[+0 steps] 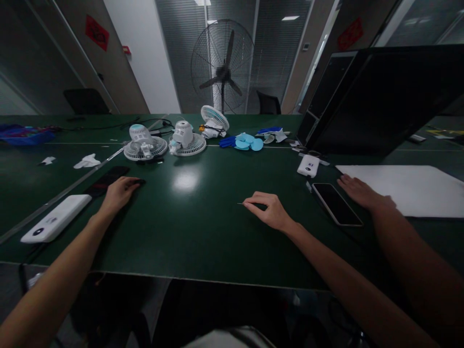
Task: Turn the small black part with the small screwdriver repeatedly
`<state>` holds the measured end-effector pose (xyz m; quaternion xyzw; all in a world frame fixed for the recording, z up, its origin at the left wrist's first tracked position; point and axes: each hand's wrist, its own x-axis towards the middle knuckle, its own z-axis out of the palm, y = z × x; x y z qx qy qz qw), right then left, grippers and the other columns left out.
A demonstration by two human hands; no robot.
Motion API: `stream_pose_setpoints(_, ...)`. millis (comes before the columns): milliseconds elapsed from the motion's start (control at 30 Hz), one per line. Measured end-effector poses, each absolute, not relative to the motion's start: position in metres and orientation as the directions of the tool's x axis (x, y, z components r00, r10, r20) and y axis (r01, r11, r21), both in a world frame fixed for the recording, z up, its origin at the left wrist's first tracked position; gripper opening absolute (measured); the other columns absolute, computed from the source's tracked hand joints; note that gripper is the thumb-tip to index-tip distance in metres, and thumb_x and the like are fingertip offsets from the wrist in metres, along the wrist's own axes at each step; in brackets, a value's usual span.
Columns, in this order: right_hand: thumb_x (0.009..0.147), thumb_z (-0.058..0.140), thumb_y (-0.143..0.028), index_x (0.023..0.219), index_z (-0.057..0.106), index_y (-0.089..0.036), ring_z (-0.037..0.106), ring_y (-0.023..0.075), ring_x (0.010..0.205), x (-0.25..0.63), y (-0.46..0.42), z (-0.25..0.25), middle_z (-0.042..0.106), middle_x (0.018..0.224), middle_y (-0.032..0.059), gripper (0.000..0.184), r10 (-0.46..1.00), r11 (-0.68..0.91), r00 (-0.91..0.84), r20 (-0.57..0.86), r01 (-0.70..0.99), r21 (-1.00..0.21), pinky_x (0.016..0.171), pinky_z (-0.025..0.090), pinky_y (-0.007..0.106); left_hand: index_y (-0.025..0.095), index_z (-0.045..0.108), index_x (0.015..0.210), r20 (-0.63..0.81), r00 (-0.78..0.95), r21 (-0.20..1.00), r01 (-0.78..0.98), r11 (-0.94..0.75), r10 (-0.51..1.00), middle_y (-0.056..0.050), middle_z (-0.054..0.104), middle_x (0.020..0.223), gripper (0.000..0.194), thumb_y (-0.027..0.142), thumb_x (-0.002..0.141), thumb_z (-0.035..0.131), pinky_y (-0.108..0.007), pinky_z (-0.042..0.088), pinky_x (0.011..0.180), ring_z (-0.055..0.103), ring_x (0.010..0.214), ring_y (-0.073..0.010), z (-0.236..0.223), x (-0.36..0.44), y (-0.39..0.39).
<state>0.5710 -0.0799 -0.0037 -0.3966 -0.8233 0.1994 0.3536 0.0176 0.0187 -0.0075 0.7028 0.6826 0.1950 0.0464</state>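
Note:
My left hand [119,192] lies palm down at the left of the green table [188,227]. Its fingers are curled together over a small black thing [139,182], beside a flat black slab [107,180]. My right hand [267,210] rests near the table's middle with thumb and fingers pinched on a thin pin-like thing [240,203] that points left. Farther back stand three small white desk fans [145,143], [185,138], [214,121], with loose blue fan blades [247,141] next to them.
Another person's hand [358,192] lies flat at the right, between a black phone [336,203] and a white sheet [402,188]. A white power bank [55,218] sits at the left, a white box [308,166] and a dark monitor [380,96] at the right. A big floor fan [222,67] stands behind.

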Motion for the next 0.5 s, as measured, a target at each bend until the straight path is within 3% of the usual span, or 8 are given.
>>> stream_pose_setpoints(167,0.103,0.060,-0.035,0.110,0.077,-0.024,0.067,0.0190,0.081,0.571,-0.079,-0.004,0.073,0.096,0.0050,0.022,0.803,0.594,-0.430,0.413,0.518,-0.616,0.073,0.054,0.034,0.009,0.064,0.133,0.225,-0.113,0.346,0.938,0.029,0.968,-0.010,0.063,0.119,0.050,0.041,0.095,0.062,-0.027,0.047,0.088,0.060,0.100,-0.0201,-0.008,0.017,0.011)
stream_pose_setpoints(267,0.103,0.059,-0.034,0.110,0.076,-0.023,0.067,0.0187,0.082,0.570,-0.081,0.000,0.072,0.096,0.0050,0.022,0.801,0.595,-0.440,0.406,0.512,-0.619,0.071,0.054,0.033,0.011,0.071,0.123,0.252,-0.168,0.307,0.948,0.086,0.953,-0.010,0.064,0.117,0.047,0.047,0.094,0.062,-0.030,0.047,0.090,0.062,0.100,-0.0222,-0.011,0.006,0.008)
stream_pose_setpoints(367,0.103,0.059,-0.034,0.108,0.077,-0.022,0.067,0.0190,0.082,0.569,-0.083,0.002,0.072,0.095,0.0052,0.022,0.800,0.597,-0.438,0.409,0.519,-0.611,0.073,0.054,0.034,0.013,0.076,0.110,0.294,-0.169,0.268,0.959,0.088,0.941,-0.010,0.066,0.114,0.036,0.041,0.094,0.060,-0.030,0.048,0.090,0.063,0.097,-0.0227,-0.016,-0.002,0.007)
stream_pose_setpoints(500,0.103,0.060,-0.034,0.109,0.077,-0.023,0.067,0.0192,0.082,0.570,-0.082,0.001,0.072,0.096,0.0052,0.022,0.800,0.598,-0.438,0.410,0.522,-0.608,0.074,0.054,0.035,0.013,0.076,0.109,0.322,-0.134,0.191,0.979,0.075,0.937,-0.011,0.069,0.111,0.033,0.036,0.095,0.057,-0.033,0.049,0.091,0.064,0.097,-0.0247,-0.019,-0.003,0.010)
